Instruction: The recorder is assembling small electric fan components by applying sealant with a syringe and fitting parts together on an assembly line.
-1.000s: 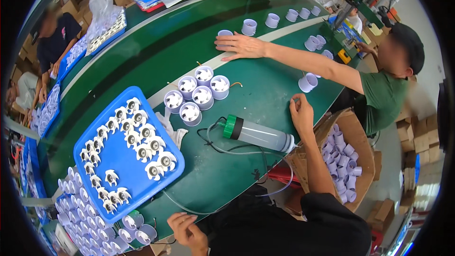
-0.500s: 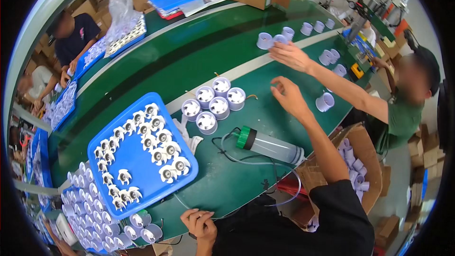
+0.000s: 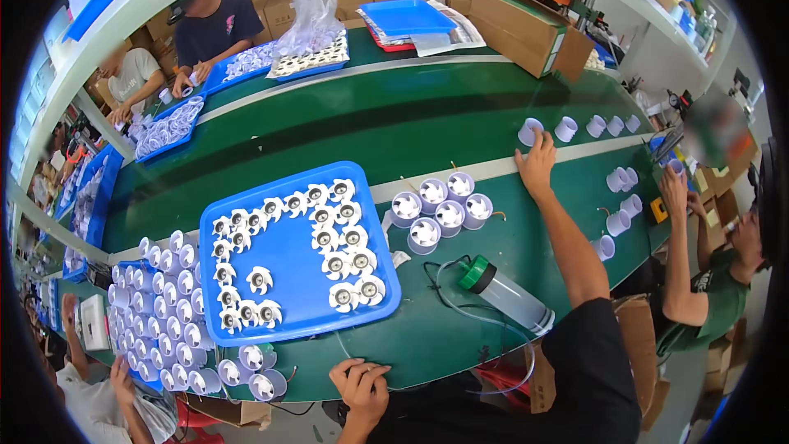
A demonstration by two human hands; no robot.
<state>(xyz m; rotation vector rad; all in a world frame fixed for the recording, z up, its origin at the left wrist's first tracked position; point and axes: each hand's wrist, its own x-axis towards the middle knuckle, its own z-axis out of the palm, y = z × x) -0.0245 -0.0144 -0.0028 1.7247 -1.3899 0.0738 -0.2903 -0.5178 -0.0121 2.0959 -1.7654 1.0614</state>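
Green conveyor table (image 3: 329, 127): right hand (image 3: 537, 166) outstretched, open, touching white cup (image 3: 530, 131); left hand (image 3: 362, 384) curled at edge, empty.

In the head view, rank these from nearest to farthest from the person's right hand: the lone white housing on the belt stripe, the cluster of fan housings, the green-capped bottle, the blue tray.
1. White housing, just above the right hand, at the fingertips.
2. Cluster of fan housings, to its lower left.
3. Green-capped bottle, below, nearer the person.
4. Blue tray, far left.

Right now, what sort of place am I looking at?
Most likely a small-parts assembly line: a long green conveyor belt, a blue tray of little white fan parts, and stacked cardboard boxes beside several seated workers.
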